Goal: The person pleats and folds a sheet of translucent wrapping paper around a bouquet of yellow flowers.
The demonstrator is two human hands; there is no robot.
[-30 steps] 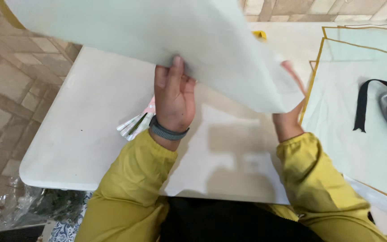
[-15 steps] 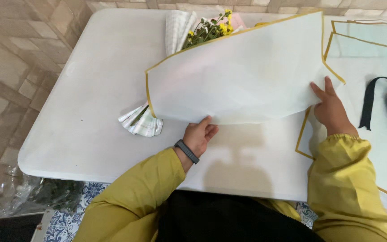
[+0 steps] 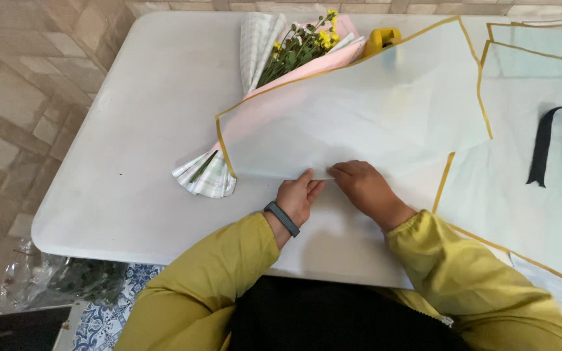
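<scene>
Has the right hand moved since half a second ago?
Yes. The right hand has come in from the wrapping sheet's right corner to its near edge, beside the left hand, judged against the white table.

Pale mint, gold-edged translucent wrapping sheet (image 3: 359, 123) lay flat and slanted across the white table (image 3: 131, 162), draped over a pink-and-white wrapped bouquet of yellow flowers (image 3: 287, 52), near edge pinned under both hands' fingertips.
</scene>
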